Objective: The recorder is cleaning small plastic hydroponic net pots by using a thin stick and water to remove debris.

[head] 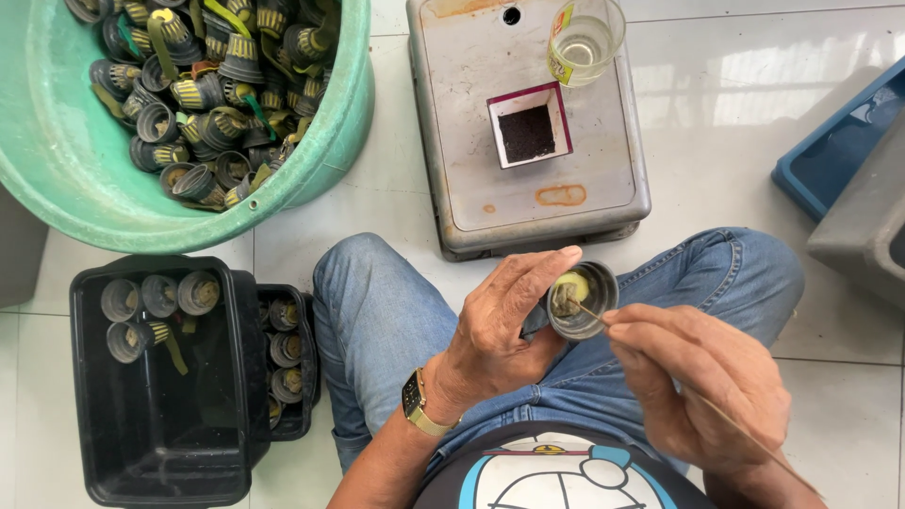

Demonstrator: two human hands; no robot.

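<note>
My left hand [500, 325] grips a small dark round cup [583, 302] above my lap, its open mouth facing up, with a pale yellowish lump inside. My right hand [702, 377] pinches a thin wooden stick [745, 429] whose tip reaches into the cup. A watch sits on my left wrist. Both hands are over my blue jeans.
A green basin [57, 160] full of dark cups is at the top left. Black trays [160, 415] at the lower left hold several cups. A grey metal box [471, 151] ahead carries a small square container of dark grains [528, 124] and a clear plastic cup [584, 40]. A blue crate [830, 155] lies at the right.
</note>
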